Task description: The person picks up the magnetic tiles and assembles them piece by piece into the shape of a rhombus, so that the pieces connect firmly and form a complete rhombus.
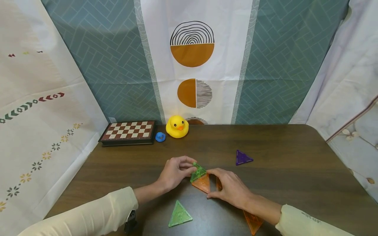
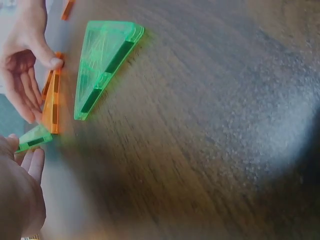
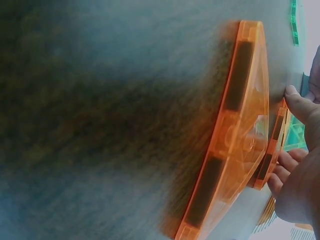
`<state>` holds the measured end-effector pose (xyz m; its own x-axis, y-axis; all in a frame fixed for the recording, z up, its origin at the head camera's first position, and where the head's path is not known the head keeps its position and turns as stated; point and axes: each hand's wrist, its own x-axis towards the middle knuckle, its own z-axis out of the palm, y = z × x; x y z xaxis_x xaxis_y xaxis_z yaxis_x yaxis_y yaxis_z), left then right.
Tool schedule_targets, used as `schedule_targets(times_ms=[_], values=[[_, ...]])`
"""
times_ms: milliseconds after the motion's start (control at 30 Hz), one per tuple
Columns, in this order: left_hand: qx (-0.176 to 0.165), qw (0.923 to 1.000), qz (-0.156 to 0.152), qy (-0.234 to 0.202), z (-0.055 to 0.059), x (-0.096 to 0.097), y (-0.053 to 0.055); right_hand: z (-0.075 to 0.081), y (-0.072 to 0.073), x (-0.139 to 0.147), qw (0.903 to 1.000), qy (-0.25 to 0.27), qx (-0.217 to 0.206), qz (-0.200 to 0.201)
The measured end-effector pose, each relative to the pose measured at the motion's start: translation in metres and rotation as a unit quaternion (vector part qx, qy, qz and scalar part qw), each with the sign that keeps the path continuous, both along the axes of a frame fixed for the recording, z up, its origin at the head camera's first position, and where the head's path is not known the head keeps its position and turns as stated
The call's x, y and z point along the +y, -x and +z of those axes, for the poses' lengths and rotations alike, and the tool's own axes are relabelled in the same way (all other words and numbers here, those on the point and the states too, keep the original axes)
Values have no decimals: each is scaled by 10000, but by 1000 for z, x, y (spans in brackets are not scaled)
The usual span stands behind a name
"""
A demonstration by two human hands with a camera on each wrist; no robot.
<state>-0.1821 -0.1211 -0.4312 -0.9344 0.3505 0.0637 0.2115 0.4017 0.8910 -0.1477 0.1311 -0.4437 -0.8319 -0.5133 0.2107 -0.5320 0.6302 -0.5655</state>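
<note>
My left hand pinches a small green triangle magnetic tile between thumb and fingers. Edge to edge with it lies an orange triangle tile, pointing toward me. The right hand spans this orange tile, index fingertip at its upper corner and thumb at its lower tip. Under the right palm, partly hidden, is a second orange tile. A third orange triangle lies close by the right wrist, partly covered by the forearm in the head view. Nearer me rests a loose green triangle tile.
A purple triangle tile lies beyond the right hand on the dark wooden table. Along the back edge stand a checkered game board, a small blue duck and a yellow rubber duck. Curtains hang behind.
</note>
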Motion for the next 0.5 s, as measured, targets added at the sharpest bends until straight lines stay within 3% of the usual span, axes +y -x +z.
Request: schedule_targets(times_ms=[500], values=[[431, 9986, -193, 255, 2, 3, -7, 0, -1, -1, 10000, 29, 15, 8]])
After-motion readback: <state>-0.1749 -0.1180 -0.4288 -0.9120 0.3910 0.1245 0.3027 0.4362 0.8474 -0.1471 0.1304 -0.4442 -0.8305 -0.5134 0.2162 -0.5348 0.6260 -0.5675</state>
